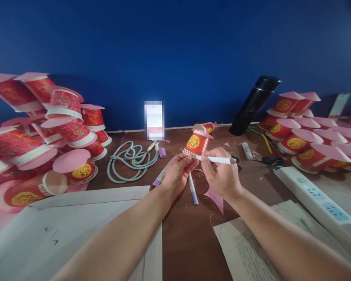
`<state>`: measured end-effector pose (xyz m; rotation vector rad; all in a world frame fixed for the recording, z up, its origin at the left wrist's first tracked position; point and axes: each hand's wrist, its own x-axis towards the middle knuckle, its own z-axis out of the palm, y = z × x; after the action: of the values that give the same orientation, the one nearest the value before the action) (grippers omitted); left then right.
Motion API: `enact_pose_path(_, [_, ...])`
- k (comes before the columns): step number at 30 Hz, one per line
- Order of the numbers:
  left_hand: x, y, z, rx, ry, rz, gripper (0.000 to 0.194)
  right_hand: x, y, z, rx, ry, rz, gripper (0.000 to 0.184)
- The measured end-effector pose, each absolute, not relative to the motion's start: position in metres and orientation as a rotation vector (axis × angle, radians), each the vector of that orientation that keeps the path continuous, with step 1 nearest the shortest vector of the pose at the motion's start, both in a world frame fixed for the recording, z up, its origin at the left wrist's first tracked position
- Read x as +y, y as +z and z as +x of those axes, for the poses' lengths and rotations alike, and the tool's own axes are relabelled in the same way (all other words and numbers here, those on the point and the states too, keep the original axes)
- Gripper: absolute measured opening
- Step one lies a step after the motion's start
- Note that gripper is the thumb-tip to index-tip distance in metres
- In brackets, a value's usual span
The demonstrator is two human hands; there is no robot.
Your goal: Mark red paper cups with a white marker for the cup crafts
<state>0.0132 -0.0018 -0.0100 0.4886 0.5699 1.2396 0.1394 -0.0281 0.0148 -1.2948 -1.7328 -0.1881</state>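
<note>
My left hand (179,171) is closed on the white rim of a red paper cup (197,142) with a gold emblem. The cup is upside down and slightly tilted, with a pink paper disc on its upper end. A zigzag pattern shows along part of the rim. My right hand (222,171) grips a white marker pen (219,159), its tip end at the rim beside my left fingers. Below the hands lies a white and purple pen (193,190) on the brown table. Just behind the held cup, another red cup (208,127) lies on its side.
Red cups with pink discs pile up at left (67,132) and right (307,140). A coiled cable (128,162), blurred-out phone (154,121), black flask (254,105), power strip (318,195), white sheet (84,234), printed paper (245,242) and pink scraps (215,199) surround the hands.
</note>
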Motion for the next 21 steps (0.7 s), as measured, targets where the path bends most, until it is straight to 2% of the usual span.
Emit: enact_pose_path(21, [-0.0017,-0.0080,0.0124,0.606,1.235,0.477,0.014,-0.0237,0.0158,0.1452,-1.661,-0.172,-1.344,0.008])
